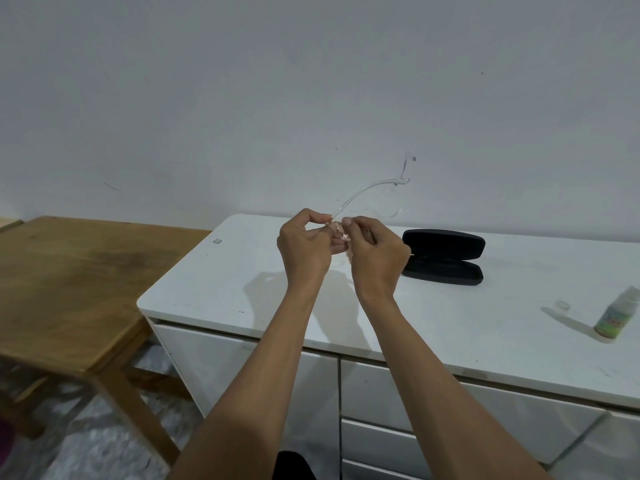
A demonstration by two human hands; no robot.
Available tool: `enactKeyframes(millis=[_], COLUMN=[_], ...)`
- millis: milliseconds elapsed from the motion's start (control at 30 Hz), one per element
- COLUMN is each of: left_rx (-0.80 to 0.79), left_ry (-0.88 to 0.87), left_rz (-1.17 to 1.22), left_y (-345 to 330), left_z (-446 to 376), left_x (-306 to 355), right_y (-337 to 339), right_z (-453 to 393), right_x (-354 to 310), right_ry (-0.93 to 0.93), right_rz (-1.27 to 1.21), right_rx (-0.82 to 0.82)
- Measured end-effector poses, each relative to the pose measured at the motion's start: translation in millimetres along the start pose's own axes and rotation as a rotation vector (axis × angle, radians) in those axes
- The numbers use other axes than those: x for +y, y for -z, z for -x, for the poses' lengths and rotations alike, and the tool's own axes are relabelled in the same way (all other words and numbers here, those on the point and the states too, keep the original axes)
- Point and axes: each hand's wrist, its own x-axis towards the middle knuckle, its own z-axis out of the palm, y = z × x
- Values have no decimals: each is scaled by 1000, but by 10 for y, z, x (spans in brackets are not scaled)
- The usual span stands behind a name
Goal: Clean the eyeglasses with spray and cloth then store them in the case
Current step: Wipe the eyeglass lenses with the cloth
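Observation:
Both hands hold a pair of clear-framed eyeglasses (372, 195) up above the white cabinet top (450, 317). My left hand (304, 247) pinches the near part of the frame, and my right hand (375, 251) pinches it right beside, fingertips almost touching. One transparent arm and a lens stick up and to the right against the wall. A black glasses case (443, 256) lies open just right of my right hand. A small spray bottle (616, 315) with a green label stands at the far right. I see no cloth for certain; something pale sits between my fingers.
A small clear cap (562, 304) lies left of the spray bottle. Another small clear piece (217, 241) rests near the cabinet's left rear corner. A wooden table (69, 289) stands lower, to the left of the cabinet. Drawers run below the cabinet top.

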Motion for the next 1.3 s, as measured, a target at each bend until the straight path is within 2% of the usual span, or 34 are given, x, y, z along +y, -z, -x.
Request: enactKeyframes(millis=[300, 400, 567, 733, 867, 967, 1133, 1233, 1300], left_rx=[0, -6, -4, 34, 42, 27, -35, -54, -48], left_ry=[-11, -16, -14, 29, 62, 50, -4, -51, -66], left_rz=[22, 22, 31, 18, -10, -9, -16, -40, -40], left_y=[-56, -96, -129, -22, 39, 29, -55, -103, -104], left_z=[25, 67, 77, 21, -13, -27, 19, 59, 38], left_x=[7, -16, -18, -54, -71, -62, -28, -17, 11], right_y=[-25, -38, 8, 146, 213, 230, 74, -30, -50], right_z=[-72, -113, -152, -201, -231, -200, -138, -148, -157], right_x=[-7, 9, 44, 14, -1, 14, 6, -18, -38], right_ry=[-20, -126, -351, -316, -242, -206, -255, -369, -423], right_rz=[-23, -138, -387, -228, -97, -58, -184, -362, -448], right_rx=[-5, -3, -117, -319, -371, -248, 6, 18, -41])
